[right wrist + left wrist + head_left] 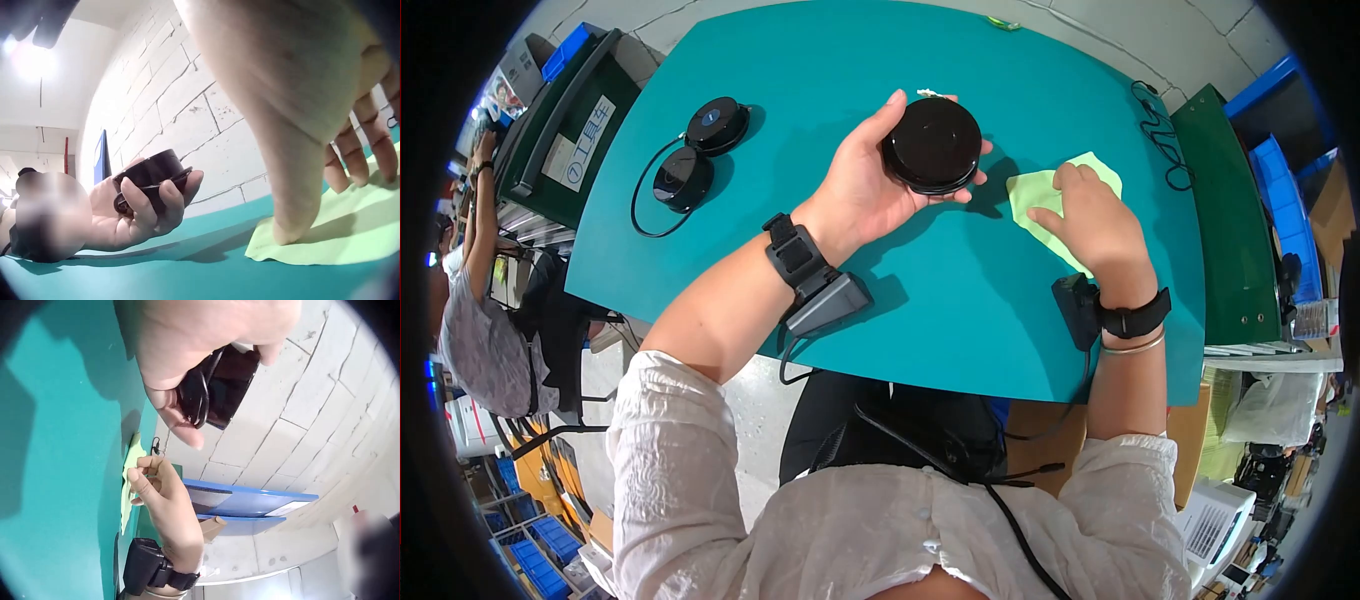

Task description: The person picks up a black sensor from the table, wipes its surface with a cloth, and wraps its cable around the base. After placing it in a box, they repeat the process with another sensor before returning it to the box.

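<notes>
My left hand (855, 190) holds a glossy black round device (931, 143) above the table, its flat face up. In the left wrist view a black cable (204, 394) is looped around the device's side, and the fingers curl about its edge. To the right, my right hand (1097, 222) is over a pale green cloth (1026, 192) spread on the table. In the right wrist view the thumb tip is right at the cloth (325, 247), with the fingers (355, 159) spaced apart and loosely bent over it.
Two more black round devices (717, 124), linked by a cable, lie at the left of the teal table (800, 60). A thin black cord (1168, 150) lies near the right edge. Green cabinets (1228, 225) flank the table, and a white brick wall (206, 119) stands behind.
</notes>
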Motion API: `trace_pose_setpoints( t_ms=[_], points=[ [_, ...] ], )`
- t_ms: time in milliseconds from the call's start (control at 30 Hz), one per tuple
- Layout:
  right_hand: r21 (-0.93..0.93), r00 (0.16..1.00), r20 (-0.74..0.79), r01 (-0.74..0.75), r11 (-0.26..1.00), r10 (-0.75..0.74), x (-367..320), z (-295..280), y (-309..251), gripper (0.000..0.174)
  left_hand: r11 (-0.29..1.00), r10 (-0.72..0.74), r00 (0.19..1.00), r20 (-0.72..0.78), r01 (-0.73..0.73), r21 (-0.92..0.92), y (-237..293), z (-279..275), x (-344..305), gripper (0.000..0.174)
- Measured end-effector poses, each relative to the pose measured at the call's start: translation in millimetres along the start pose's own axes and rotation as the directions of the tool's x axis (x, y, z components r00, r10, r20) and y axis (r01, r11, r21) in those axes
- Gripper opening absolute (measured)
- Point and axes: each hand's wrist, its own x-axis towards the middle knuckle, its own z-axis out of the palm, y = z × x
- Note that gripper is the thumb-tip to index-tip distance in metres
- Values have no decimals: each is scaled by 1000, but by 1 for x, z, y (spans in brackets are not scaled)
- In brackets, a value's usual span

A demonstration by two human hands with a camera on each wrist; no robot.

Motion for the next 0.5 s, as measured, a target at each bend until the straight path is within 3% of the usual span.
trace_pose_setpoints(
  t_ms=[67, 133, 333, 367, 400, 433, 467, 500],
  points=[
    [21, 1000, 24, 18, 1000, -19, 2, 5, 6, 29, 1000, -15, 1000, 17, 15, -12, 0, 5, -1, 59],
    [45, 998, 45, 39, 998, -41, 6, 9, 8, 26, 999, -7, 996, -86, 3, -43, -3, 14, -2, 59],
    [103, 1000, 9, -24, 994, 23, 20, 17, 16, 17, 998, -49, 999, -8, 49, -42, -2, 6, -1, 59],
    [455, 999, -41, -4, 891, 25, 24, 19, 19, 14, 998, -50, 999, -5, 49, -42, -2, 4, -1, 59],
    [743, 995, -89, 36, 668, 44, 26, 18, 20, 12, 999, -49, 999, -11, 48, -25, -2, 3, -1, 59],
    [800, 980, -197, 136, 584, 41, 25, 12, 15, 8, 999, -44, 999, -17, 44, -8, -2, 3, -1, 58],
    [797, 979, -199, 140, 588, 37, 24, 10, 7, 8, 999, -38, 999, -14, 38, -10, -2, 4, -1, 58],
    [823, 939, -345, 304, 480, -4, 22, 8, -3, 8, 999, -34, 997, -71, 32, -21, -3, 7, -1, 59]
  ],
)
